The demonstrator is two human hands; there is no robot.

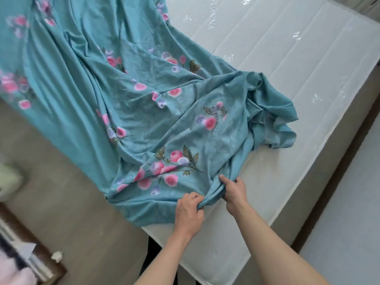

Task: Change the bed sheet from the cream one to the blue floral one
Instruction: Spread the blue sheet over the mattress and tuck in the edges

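Note:
The blue floral sheet (115, 95) lies rumpled and diagonal across the bare white quilted mattress (287, 64), with its left part hanging over the bed's left side above the floor. A bunched fold of it sits at the right (273, 112). My left hand (189, 212) and my right hand (234, 192) both pinch the sheet's near edge, close together, at the mattress's near corner. No cream sheet is in view.
Beige floor (61, 192) runs along the bed's left side. A dark wooden frame with striped and pink fabric (26, 262) sits at bottom left, with a crumpled white scrap (57, 255) beside it. A pale green object (8, 179) lies at the left edge. Grey floor (349, 202) lies right of the bed.

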